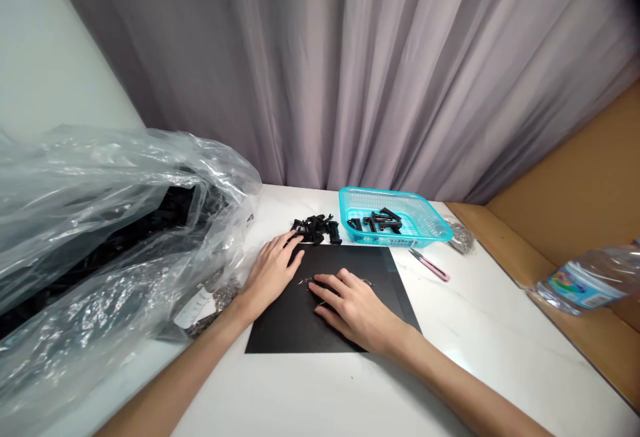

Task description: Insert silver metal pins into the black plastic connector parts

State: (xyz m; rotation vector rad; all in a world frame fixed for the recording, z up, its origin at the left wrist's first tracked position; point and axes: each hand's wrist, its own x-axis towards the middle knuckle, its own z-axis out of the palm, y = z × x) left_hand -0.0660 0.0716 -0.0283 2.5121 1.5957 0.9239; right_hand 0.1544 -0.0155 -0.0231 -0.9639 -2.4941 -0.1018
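Note:
My left hand [273, 267] reaches over the far left edge of a black mat [285, 330]. Its fingers are stretched out, and the fingertips touch the near side of a pile of small black plastic parts [316, 227]. Low over the mat, my right hand [353, 307] has its fingers apart. Small thin metal pieces [303, 282] lie scattered by its fingertips, and the hand covers part of them. One thin pale piece shows between thumb and index finger; whether it is gripped is unclear.
A turquoise basket [435, 220] holding several black parts [383, 220] stands behind the mat. Right of the mat lies a pink-handled cutter [430, 265]. Clear plastic bags [125, 317] fill the left side. At right, a plastic bottle [580, 284] lies beside cardboard [565, 177].

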